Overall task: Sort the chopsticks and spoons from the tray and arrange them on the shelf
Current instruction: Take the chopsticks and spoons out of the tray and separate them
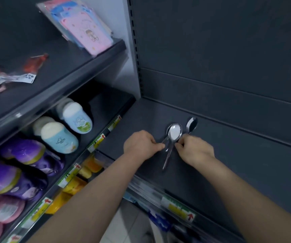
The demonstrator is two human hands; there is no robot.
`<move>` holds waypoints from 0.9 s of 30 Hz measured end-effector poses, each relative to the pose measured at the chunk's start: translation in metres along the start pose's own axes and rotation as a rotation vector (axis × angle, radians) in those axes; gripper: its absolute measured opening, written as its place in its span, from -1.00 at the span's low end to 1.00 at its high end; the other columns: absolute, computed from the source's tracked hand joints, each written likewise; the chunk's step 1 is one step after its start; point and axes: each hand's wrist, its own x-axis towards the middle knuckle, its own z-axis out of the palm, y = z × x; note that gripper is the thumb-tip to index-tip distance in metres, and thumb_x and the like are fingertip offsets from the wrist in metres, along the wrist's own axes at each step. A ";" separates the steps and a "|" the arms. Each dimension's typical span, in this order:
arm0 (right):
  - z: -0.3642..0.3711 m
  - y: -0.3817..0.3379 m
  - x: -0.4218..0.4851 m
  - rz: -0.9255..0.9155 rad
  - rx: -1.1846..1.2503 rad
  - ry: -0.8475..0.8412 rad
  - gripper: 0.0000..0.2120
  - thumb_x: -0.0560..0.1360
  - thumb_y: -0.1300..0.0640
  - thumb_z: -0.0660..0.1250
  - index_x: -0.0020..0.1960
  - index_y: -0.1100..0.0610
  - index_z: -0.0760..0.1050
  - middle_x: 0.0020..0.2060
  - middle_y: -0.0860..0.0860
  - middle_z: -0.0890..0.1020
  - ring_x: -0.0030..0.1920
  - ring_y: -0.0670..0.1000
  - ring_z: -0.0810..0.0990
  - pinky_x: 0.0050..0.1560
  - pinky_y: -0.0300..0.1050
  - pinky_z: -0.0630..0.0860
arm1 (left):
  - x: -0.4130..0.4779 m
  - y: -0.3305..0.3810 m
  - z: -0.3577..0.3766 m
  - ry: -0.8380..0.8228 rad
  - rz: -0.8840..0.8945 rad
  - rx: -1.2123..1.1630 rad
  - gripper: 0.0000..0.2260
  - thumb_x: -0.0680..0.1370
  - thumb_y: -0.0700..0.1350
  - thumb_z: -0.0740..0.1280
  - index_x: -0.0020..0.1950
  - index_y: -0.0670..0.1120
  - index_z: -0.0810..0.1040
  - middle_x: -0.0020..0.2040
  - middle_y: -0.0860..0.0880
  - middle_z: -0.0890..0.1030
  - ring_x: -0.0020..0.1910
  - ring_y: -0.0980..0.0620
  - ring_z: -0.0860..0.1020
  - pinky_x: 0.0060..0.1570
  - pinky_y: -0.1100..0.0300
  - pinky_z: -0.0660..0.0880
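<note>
While both our arms reach onto the dark shelf (pixel 237 155), our left grip (pixel 141 144) pinches the handles of the stacked spoons (pixel 174 133) lying bowl-up there. Our right grip (pixel 194 149) curls its fingertips against their neck; whether it pinches, we cannot tell. Another spoon (pixel 191 124) lies just beside.

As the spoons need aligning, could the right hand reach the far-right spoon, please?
Probably yes: the spoon lies just past the right hand, its handle running down to the fingers, nothing between.
</note>
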 end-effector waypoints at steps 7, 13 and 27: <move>-0.002 0.024 -0.036 0.059 -0.177 0.244 -0.77 0.55 0.12 0.12 0.06 0.04 0.54 0.01 0.01 0.56 0.05 0.10 0.52 -0.04 -0.07 0.43 | 0.002 0.019 -0.001 0.127 0.420 0.020 -0.87 0.51 -0.09 0.32 -0.06 -0.01 0.68 -0.11 0.03 0.68 -0.06 -0.03 0.62 -0.10 0.06 0.58; -0.005 0.074 -0.095 0.210 -0.239 0.225 -0.81 0.55 0.16 0.16 0.06 0.05 0.52 -0.02 0.01 0.58 0.01 0.09 0.54 -0.14 -0.14 0.33 | -0.022 0.079 0.026 -0.034 0.682 0.207 -0.85 0.53 -0.08 0.29 -0.02 0.03 0.66 0.00 0.02 0.67 0.06 -0.07 0.58 -0.04 0.11 0.54; -0.055 0.278 -0.327 0.589 -0.072 0.582 -0.78 0.56 0.10 0.15 0.09 -0.02 0.54 0.00 -0.02 0.60 0.04 0.10 0.55 -0.17 -0.06 0.51 | -0.231 0.269 0.148 -0.264 1.042 0.088 -0.87 0.54 -0.06 0.30 -0.04 0.08 0.65 0.01 0.08 0.66 0.04 -0.01 0.60 0.03 0.06 0.56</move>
